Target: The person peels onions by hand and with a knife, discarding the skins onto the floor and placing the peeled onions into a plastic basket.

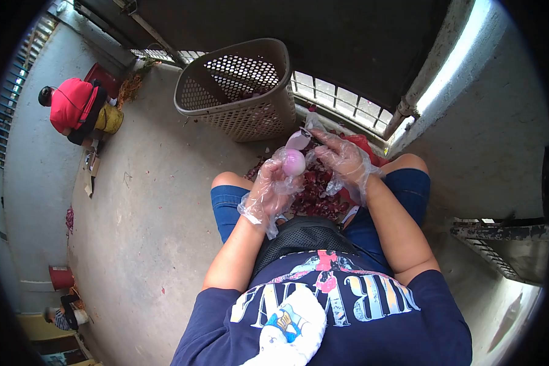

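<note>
My left hand (269,190), in a clear plastic glove, is closed around a peeled, pale purple onion (294,163). My right hand (343,161), gloved the same way, is just to the right of it, with its fingers around what looks like a small knife (305,132); the handle is hidden. A pale piece of onion peel (297,140) hangs by the blade, just above the onion. Dark red onion skins (318,189) lie heaped below both hands, between my legs. Part of a red bag (363,145) shows behind my right hand.
A brown perforated plastic basket (238,116) stands ahead on the concrete floor (146,207), with some onions inside. A barred gate (341,100) is behind it. To the left, a person in red (76,107) bends beside a bucket; another person (64,317) sits farther off.
</note>
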`<action>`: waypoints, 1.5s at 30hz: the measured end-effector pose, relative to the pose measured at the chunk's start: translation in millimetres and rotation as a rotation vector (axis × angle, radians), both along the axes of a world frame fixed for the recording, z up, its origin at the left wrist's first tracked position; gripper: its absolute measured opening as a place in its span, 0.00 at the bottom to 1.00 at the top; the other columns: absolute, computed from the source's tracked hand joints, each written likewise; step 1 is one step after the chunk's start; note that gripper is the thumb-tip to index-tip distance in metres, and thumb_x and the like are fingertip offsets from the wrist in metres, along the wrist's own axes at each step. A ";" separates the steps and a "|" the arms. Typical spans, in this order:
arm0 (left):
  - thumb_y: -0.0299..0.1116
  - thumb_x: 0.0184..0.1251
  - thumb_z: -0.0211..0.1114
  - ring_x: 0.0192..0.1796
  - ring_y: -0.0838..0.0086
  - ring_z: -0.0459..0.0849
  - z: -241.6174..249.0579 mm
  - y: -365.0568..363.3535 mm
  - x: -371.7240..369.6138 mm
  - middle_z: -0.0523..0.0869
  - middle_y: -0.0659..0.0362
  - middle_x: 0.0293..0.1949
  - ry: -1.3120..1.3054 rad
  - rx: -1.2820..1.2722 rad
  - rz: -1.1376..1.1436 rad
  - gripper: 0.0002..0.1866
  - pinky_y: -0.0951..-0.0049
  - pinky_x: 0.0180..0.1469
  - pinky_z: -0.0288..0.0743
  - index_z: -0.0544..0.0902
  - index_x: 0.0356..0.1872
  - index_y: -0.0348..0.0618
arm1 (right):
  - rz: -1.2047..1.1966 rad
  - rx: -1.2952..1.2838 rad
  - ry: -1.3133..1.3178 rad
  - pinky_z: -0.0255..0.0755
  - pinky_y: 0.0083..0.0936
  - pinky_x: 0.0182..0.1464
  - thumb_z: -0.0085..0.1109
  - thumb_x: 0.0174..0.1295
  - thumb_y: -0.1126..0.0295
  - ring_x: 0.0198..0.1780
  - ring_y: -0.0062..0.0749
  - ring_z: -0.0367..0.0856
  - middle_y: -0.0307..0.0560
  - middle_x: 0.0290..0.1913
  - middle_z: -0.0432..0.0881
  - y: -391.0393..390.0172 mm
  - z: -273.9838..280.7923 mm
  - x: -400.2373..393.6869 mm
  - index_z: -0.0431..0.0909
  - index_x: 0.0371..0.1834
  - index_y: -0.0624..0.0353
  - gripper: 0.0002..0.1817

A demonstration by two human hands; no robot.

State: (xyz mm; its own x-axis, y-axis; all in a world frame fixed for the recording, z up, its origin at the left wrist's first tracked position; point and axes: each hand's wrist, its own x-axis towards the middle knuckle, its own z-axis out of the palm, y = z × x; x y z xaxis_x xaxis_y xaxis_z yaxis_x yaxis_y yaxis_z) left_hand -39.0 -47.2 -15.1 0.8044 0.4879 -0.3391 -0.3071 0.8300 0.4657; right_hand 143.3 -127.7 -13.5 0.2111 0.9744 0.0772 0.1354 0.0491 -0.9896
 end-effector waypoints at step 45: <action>0.34 0.68 0.55 0.43 0.74 0.79 31.3 -12.8 -1.4 0.78 0.58 0.47 -0.097 0.092 0.064 0.18 0.71 0.43 0.79 0.69 0.56 0.41 | 0.197 -0.003 -0.148 0.56 0.26 0.66 0.52 0.63 0.52 0.68 0.38 0.63 0.55 0.66 0.66 -14.4 1.9 -8.8 0.61 0.67 0.59 0.32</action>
